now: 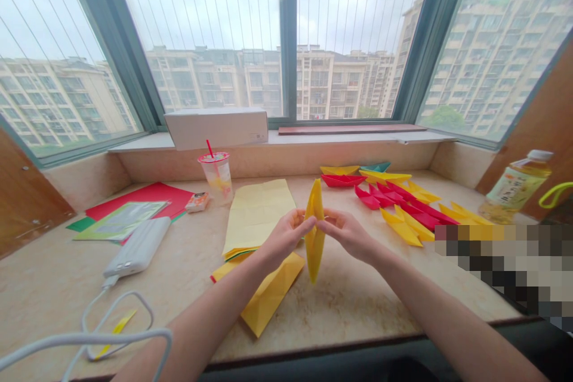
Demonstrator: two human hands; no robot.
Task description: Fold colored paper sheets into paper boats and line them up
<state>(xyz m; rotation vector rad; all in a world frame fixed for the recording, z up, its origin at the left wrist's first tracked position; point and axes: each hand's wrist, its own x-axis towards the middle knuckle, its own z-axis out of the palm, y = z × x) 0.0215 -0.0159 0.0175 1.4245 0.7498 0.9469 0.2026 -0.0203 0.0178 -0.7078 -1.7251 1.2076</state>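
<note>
Both hands hold a folded yellow paper shape (314,206) upright above the stone sill, in the middle of the view. My left hand (286,236) pinches its left side and my right hand (347,231) pinches its right side, fingers closed on the paper. Under the hands lies a yellow folded sheet (268,295), and a pale yellow sheet stack (257,209) sits just beyond. Several finished red and yellow paper boats (394,200) lie in rows to the right.
A plastic cup with a red straw (217,174) stands behind the sheets. Red and green paper (147,200) and a white power bank (138,246) with its cable lie at left. A white box (217,127) rests on the window ledge. A tea bottle (517,182) stands at far right.
</note>
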